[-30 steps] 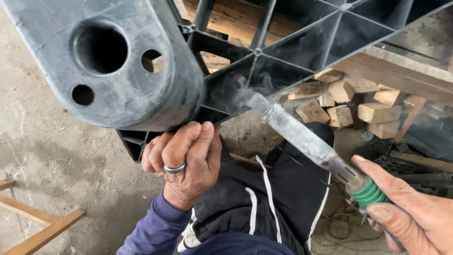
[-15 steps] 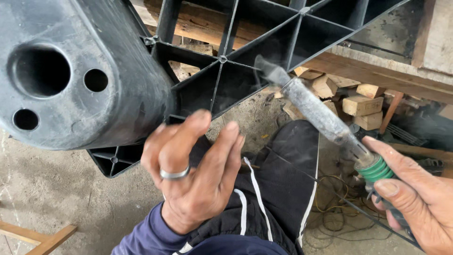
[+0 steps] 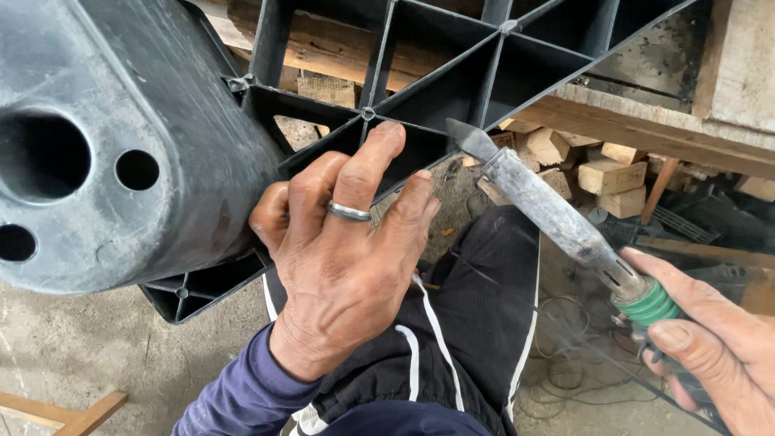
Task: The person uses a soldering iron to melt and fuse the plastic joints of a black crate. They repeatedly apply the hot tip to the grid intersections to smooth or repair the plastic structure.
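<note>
Pressing spread fingers on a rib of the black plastic pallet [image 3: 452,73], the left hand [image 3: 343,258] steadies it; the right hand [image 3: 710,339] grips the soldering iron [image 3: 549,210], tip at a rib (weld seemingly underway, unfinished)

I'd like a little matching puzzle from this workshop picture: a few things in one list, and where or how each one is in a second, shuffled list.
Things:
1. left hand
2. right hand
3. soldering iron tip
4. wood blocks

States:
A. piled under the wooden beam
B. spread open on the black plastic grid
C. gripping the green handle
D. close to a grid rib

Pairs: 1-B, 2-C, 3-D, 4-A
</note>
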